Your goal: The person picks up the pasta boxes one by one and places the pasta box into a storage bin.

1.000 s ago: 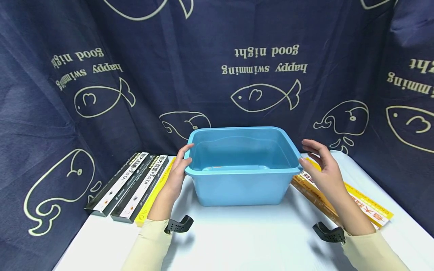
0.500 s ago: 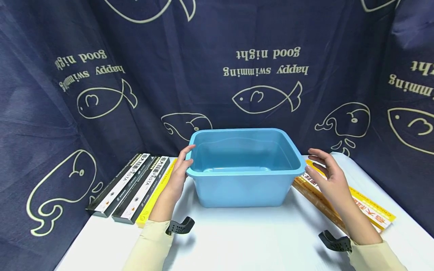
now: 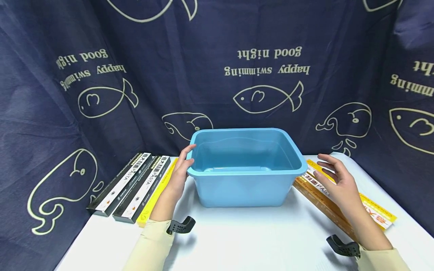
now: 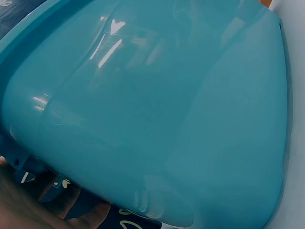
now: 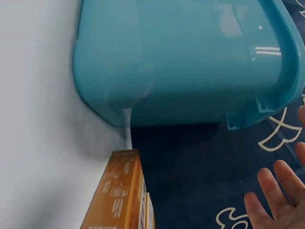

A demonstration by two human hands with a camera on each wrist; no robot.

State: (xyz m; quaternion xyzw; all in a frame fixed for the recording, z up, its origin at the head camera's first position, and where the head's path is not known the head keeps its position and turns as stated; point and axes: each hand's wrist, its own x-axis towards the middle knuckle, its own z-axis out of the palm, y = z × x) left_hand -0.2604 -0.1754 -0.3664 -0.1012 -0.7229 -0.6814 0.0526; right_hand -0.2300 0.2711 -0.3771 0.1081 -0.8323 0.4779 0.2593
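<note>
A light blue plastic tub [image 3: 244,190] stands upright on the white table, its inside bare. My left hand [image 3: 176,178] holds the tub's left rim, with thumb and index fingertip over the edge; in the left wrist view its other fingers [image 4: 62,202] lie outside, under the rim. To the right of the tub, my right hand [image 3: 340,184] hovers apart from it, fingers loosely bent and nothing in them. Below that hand lie an orange flavor-sauce box [image 3: 320,199] and a yellow-edged pasta box [image 3: 381,214], both partly covered by the forearm.
Two black and white pasta boxes [image 3: 142,195] [image 3: 118,188] and a yellow curry sauce box [image 3: 154,195] lie side by side left of the tub. A dark blue curtain [image 3: 203,67] with fish prints hangs close behind and around the table [image 3: 257,237].
My right hand has come off the tub's right rim and moved right, over the orange and yellow boxes. The left hand keeps its place at the left rim.
</note>
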